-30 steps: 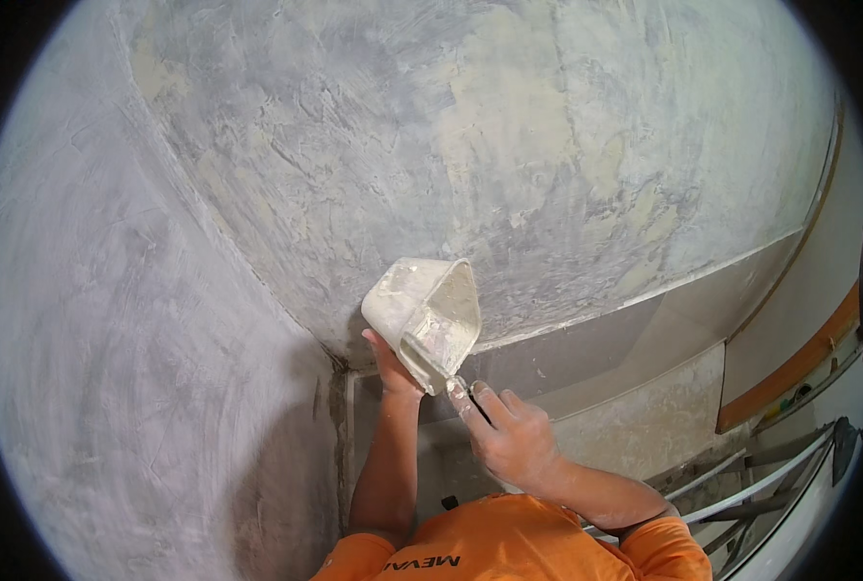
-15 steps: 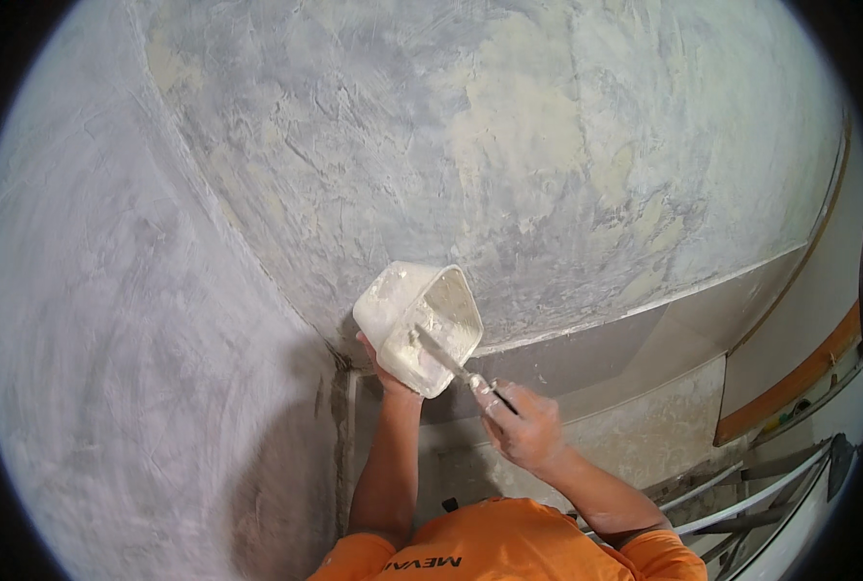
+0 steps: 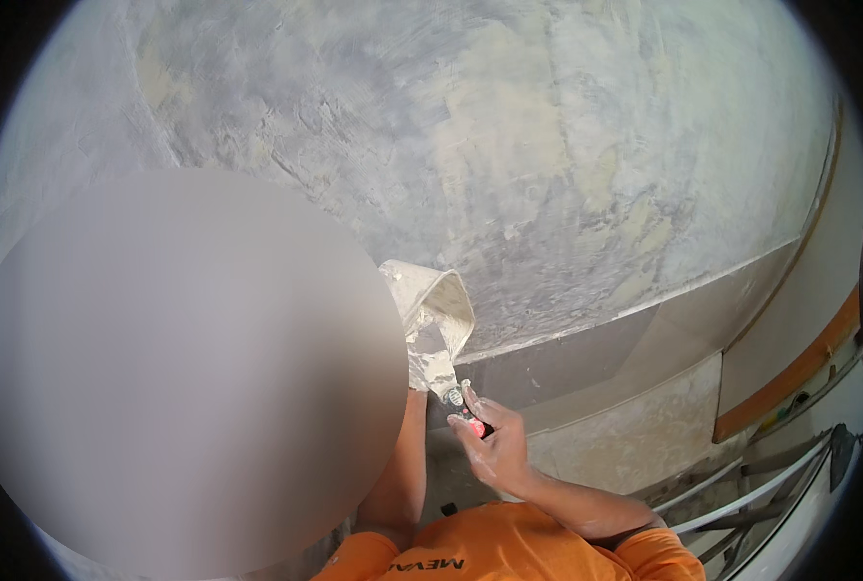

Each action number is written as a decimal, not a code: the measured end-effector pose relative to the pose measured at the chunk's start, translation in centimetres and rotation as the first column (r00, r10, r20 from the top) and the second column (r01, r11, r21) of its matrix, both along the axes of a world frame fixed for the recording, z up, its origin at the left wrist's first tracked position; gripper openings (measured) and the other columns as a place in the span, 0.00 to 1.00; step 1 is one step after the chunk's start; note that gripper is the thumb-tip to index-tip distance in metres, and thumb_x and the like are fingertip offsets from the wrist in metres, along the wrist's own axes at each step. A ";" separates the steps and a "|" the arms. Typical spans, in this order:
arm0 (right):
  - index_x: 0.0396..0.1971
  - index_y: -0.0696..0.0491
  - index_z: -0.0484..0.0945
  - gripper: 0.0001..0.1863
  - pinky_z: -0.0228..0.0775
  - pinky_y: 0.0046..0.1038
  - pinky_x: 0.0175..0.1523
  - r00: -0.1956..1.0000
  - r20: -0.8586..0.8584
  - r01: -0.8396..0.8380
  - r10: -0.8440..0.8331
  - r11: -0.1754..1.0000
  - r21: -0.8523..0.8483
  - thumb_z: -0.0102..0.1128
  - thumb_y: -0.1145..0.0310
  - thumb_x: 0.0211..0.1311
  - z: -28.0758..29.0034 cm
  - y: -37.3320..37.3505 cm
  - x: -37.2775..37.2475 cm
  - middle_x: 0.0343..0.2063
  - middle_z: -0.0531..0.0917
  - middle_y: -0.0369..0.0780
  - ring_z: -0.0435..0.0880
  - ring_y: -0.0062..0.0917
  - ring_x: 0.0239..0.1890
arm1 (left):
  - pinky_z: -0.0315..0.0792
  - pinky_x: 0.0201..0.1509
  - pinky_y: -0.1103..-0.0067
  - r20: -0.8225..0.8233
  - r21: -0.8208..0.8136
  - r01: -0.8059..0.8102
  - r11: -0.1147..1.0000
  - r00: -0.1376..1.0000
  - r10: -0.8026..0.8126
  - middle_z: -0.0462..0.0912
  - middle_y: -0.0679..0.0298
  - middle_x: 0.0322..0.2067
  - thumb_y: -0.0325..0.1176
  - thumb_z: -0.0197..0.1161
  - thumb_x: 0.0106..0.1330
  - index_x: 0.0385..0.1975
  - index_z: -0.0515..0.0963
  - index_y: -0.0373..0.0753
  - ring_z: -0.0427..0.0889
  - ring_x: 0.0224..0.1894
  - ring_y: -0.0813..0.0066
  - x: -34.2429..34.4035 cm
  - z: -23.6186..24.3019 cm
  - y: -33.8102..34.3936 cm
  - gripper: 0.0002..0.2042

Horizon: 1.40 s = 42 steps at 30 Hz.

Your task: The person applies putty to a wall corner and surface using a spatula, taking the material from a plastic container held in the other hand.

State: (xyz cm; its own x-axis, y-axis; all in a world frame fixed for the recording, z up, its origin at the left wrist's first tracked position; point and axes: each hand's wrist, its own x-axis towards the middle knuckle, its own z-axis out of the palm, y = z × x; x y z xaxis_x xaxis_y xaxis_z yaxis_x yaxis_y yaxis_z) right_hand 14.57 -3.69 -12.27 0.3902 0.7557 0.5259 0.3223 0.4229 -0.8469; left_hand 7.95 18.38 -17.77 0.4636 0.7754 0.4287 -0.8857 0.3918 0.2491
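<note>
A whitish plastic tub (image 3: 456,300), smeared with pale filler, is held up near the wall with its opening facing right. My left forearm (image 3: 404,470) rises to its underside. A large blurred patch hides that hand's fingers and the tub's left part. My right hand (image 3: 499,450) is closed round the dark handle of a putty knife (image 3: 438,371), which has a red part near its end. The knife's filler-coated blade points up and left, at the tub's lower rim and opening.
A wall (image 3: 509,155) with patchy grey and cream filler spreads ahead. Below its lower edge runs a smooth grey panel (image 3: 567,363). An orange-brown wooden edge (image 3: 790,378) lies at right, above metal rails (image 3: 751,499). The grey blur (image 3: 180,378) covers much of the left.
The putty knife has drawn down and left from inside the tub, and its blade has turned its flat side to view. My right hand moved lower with it. A grey blur now covers the left.
</note>
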 end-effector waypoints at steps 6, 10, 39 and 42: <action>0.50 0.64 0.80 0.15 0.56 0.17 0.22 0.862 -0.476 -0.264 0.175 0.956 -0.128 0.62 0.76 0.66 3.7 -0.7 -1.6 0.20 0.72 0.28 0.63 0.08 0.19 | 0.64 0.68 0.57 -0.127 -0.006 -0.127 0.992 0.984 0.125 0.67 0.59 0.66 0.69 0.45 0.67 0.69 0.63 0.45 0.67 0.66 0.54 0.2 -0.2 -1.4 0.39; 0.55 0.64 0.77 0.19 0.56 0.17 0.20 0.814 -0.545 -0.274 0.201 0.960 -0.056 0.63 0.76 0.64 5.4 -0.8 -0.9 0.21 0.74 0.30 0.65 0.09 0.18 | 0.63 0.68 0.57 -0.283 0.010 -0.282 0.959 0.919 0.273 0.67 0.59 0.66 0.70 0.44 0.67 0.69 0.63 0.45 0.67 0.66 0.54 0.5 -0.1 -2.6 0.40; 0.49 0.55 0.82 0.14 0.66 0.29 0.32 0.709 0.461 -0.055 -0.534 0.610 0.790 0.58 0.69 0.67 37.6 8.6 4.5 0.27 0.78 0.38 0.77 0.28 0.28 | 0.76 0.59 0.63 -0.192 0.457 -0.379 0.805 0.841 0.505 0.65 0.57 0.67 0.65 0.37 0.72 0.72 0.50 0.44 0.72 0.65 0.59 -7.3 23.6 -14.0 0.37; 0.49 0.48 0.84 0.17 0.67 0.34 0.44 0.528 0.407 0.005 -0.745 0.482 0.876 0.61 0.74 0.59 40.0 12.0 5.0 0.35 0.78 0.37 0.77 0.32 0.41 | 0.76 0.59 0.60 -0.193 0.411 -0.388 0.825 0.847 0.495 0.63 0.58 0.68 0.63 0.41 0.73 0.71 0.49 0.49 0.70 0.66 0.58 -6.8 22.4 -11.9 0.34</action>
